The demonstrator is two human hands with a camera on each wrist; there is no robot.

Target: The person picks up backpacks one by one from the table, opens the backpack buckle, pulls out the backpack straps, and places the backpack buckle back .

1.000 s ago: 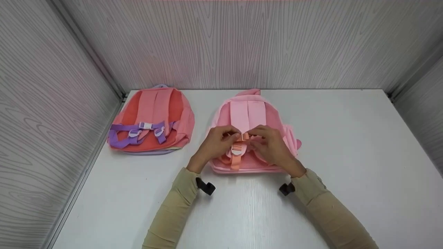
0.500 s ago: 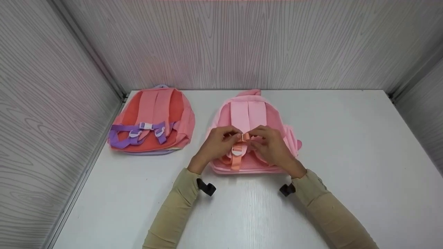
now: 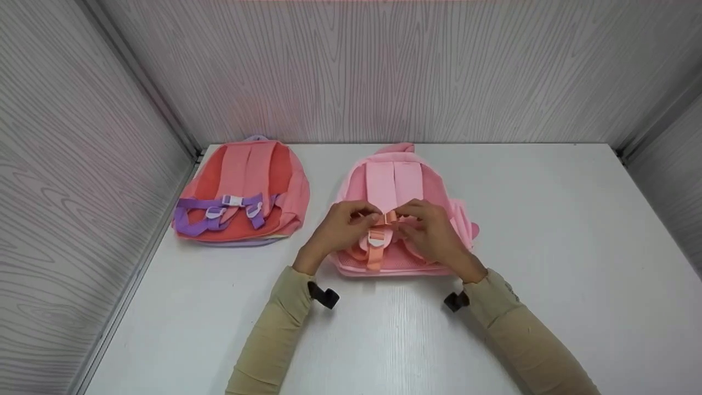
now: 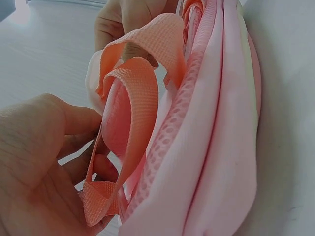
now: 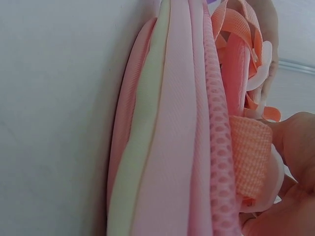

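Observation:
A pink backpack (image 3: 407, 184) lies with its shoulder-strap side up at the middle of the table. Over its lower half, my left hand (image 3: 341, 226) pinches an orange webbing strap (image 3: 390, 217) between thumb and fingers. From the other side, my right hand (image 3: 433, 233) pinches the same strap, with the fingertips of both hands close together. Just below hangs a white strap adjuster (image 3: 376, 239) with an orange tail. Loose orange webbing (image 4: 140, 105) loops beside my left hand in the left wrist view. Fingers hide part of the piece between the hands.
A coral-red backpack (image 3: 247, 170) lies at the back left of the white table (image 3: 548, 219), its purple straps (image 3: 192, 222) joined by a white buckle (image 3: 233, 201). Wood-grain panels (image 3: 373, 71) stand along the back and both sides.

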